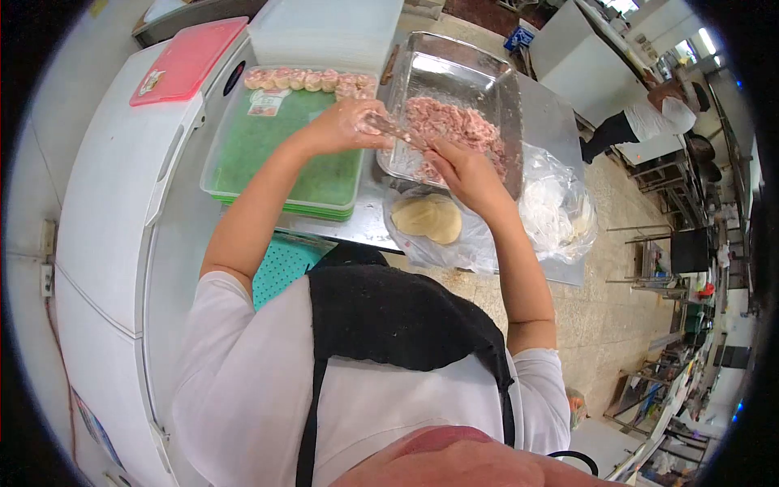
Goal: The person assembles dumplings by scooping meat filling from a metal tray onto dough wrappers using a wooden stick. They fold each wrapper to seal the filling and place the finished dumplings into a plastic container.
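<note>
My left hand (350, 127) is curled over the near right part of a green-bottomed tray (304, 150), its fingers smeared with pale paste. What lies in its grip is hidden. My right hand (468, 172) grips a narrow flat stick (393, 130) coated with meat, whose far end reaches my left fingers. Beneath the right hand is a metal pan (503, 89) with pink minced meat (458, 126) in its nearer half. Along the tray's far edge stand rows of small filled dumplings (304, 79). A stack of round, pale dough wrappers (428, 218) lies on plastic by the pan.
A clear plastic container (324, 32) stands behind the tray. On the white freezer (114, 178) at left rests a pink lid (191, 61). A crumpled plastic bag (556, 207) lies at the table's right. Another person (661, 114) stands across the kitchen at right.
</note>
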### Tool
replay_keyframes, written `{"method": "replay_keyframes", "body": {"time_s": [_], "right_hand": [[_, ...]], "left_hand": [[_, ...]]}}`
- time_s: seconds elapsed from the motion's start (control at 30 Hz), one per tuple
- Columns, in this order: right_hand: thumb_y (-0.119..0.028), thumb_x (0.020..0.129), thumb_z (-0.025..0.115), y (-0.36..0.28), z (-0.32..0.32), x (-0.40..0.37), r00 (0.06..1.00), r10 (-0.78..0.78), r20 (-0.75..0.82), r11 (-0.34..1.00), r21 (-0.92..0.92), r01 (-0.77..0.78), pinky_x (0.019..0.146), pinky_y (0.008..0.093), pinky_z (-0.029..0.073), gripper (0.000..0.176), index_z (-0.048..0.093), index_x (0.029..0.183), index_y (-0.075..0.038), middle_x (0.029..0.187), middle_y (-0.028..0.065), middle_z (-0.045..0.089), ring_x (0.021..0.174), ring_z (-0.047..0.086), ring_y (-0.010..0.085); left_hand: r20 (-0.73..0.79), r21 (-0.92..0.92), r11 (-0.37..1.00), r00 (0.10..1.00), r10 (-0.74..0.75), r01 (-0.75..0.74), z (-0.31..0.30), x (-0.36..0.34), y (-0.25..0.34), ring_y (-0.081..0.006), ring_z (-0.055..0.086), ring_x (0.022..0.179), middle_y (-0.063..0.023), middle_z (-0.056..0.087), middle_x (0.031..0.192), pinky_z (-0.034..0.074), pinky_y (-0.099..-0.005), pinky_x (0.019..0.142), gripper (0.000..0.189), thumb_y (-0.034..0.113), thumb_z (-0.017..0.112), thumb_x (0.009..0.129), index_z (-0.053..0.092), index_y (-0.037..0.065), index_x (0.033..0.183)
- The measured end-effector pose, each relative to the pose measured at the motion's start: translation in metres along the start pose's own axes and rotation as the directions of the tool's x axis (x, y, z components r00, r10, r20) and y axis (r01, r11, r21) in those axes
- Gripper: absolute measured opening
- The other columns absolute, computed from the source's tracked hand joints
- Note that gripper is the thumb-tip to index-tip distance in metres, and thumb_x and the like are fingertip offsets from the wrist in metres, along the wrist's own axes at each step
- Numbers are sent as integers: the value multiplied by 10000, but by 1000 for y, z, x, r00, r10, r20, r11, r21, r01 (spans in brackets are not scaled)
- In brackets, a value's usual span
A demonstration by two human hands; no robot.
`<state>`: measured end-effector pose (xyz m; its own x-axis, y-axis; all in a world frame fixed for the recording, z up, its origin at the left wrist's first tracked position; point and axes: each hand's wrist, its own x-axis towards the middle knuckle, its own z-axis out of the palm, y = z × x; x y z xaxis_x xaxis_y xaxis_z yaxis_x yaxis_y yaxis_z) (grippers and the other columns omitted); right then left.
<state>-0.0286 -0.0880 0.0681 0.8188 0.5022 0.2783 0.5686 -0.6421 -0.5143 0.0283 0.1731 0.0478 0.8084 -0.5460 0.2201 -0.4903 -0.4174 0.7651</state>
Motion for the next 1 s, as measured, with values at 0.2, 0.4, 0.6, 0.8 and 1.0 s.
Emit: {"method": "replay_keyframes", "body": {"time_s": [0.2, 0.4, 0.6, 0.8, 1.0], "right_hand": [[-229, 903, 580, 51, 26, -42, 984, 148, -104, 981, 142, -133, 768, 376, 480, 314, 616, 1103, 10, 951, 198, 653, 892, 636, 336], [-211, 921, 588, 62, 16, -83, 804, 591, -67, 753, 401, -521, 596, 243, 421, 310, 619, 1131, 15, 721, 8, 576, 665, 516, 83], [-202, 943, 555, 58, 12, -88, 757, 654, -18, 653, 518, -552, 537, 231, 366, 301, 611, 1152, 7, 662, -70, 458, 606, 420, 59], [-266, 979, 472, 82, 14, -75, 807, 588, -63, 771, 345, -535, 461, 205, 289, 299, 646, 1022, -27, 575, -61, 379, 495, 333, 41], [-286, 919, 474, 91, -8, -32, 884, 382, 270, 867, -437, -241, 671, 485, 487, 325, 626, 810, -20, 764, 204, 637, 791, 631, 380]], "left_hand": [[-102, 113, 967, 971, -215, 226, -54, -33, -96, -191, 555, 949, -104, 582, 1075, 450, -318, 827, 513, 328, 757, 704, 569, 56, 1096], [-317, 346, 889, 929, -190, 300, -53, -11, -121, -318, 567, 1015, -190, 559, 1179, 461, -384, 860, 591, 293, 714, 730, 496, 42, 1218], [-436, 365, 873, 888, -146, 323, -30, 12, -134, -337, 602, 889, -232, 568, 1183, 471, -401, 835, 806, 244, 687, 778, 251, 67, 1432], [-338, 447, 804, 906, -254, 392, -31, 20, -117, -410, 550, 1072, -262, 565, 1173, 461, -451, 888, 785, 260, 677, 800, 254, 38, 1422], [-295, 258, 935, 941, -163, 243, 25, -14, 9, -320, 583, 995, -142, 621, 1079, 478, -384, 838, 420, 277, 662, 817, 567, 71, 1170]]}}
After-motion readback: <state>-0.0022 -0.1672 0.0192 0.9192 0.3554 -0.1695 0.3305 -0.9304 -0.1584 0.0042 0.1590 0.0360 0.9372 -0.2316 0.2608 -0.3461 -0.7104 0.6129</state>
